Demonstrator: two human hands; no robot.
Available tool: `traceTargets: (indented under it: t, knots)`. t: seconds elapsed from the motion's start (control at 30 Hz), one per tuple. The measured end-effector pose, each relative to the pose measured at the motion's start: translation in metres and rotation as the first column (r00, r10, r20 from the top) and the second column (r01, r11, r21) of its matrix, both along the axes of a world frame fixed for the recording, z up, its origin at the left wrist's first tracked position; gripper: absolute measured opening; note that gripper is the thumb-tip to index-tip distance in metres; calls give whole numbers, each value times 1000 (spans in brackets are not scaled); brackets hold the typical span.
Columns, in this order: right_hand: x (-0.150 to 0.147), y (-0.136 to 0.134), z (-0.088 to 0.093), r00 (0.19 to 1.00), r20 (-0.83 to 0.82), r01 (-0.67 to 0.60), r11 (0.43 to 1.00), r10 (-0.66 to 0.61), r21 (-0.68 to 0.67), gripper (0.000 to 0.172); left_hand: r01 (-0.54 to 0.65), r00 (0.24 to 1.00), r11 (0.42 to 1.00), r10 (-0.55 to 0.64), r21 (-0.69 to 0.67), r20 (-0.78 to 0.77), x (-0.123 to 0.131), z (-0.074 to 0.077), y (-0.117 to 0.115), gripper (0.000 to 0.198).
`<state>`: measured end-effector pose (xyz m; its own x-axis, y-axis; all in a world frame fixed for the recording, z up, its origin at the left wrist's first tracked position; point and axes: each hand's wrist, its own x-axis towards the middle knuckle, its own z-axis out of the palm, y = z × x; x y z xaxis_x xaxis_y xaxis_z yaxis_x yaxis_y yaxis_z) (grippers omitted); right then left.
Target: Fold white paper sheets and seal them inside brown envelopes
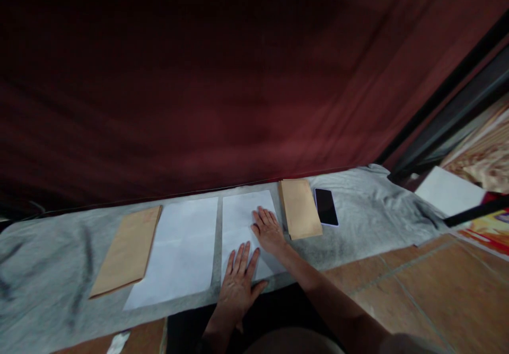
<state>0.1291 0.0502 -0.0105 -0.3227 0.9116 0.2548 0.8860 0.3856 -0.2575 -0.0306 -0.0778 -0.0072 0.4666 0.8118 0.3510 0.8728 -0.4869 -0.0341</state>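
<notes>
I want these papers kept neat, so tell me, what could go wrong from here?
The white sheet under the left hand and right hand might slide or crease, as it lies loose on gray cloth. The right hand could also bump the brown paper stack close beside it, perhaps pushing it against the phone.

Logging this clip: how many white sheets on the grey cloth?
2: one sheet under the left hand and right hand, another sheet to its left; more may hide beneath.
</notes>
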Motion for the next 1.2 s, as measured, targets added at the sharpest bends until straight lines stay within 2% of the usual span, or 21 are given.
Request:
traceTargets:
  t: [0.33,0.5,0.63,0.83,1.0,1.2]
  knots:
    - [-9,29,0,993,21,118,993,-118,-17,55,-8,1000,1000,9,-16,19,-1,-4,1,77]
    - [-8,27,4,994,-5,113,994,-113,-3,53,3,998,997,1,-81,56,-4,-5,3,74]
    - [-5,17,4,998,-17,52,999,-52,-6,52,-2,998,994,9,-110,65,-4,-6,5,71]
    - [1,9,1,1000,-12,10,1000,-10,-5,52,36,998,984,-28,-172,49,-3,1,11,69]
    - [-1,15,3,999,3,41,999,-41,-26,53,32,998,987,-24,-159,51,-2,4,12,69]
    - [-3,19,-1,999,32,16,1000,-16,-12,53,26,999,992,-21,-127,37,0,5,8,71]
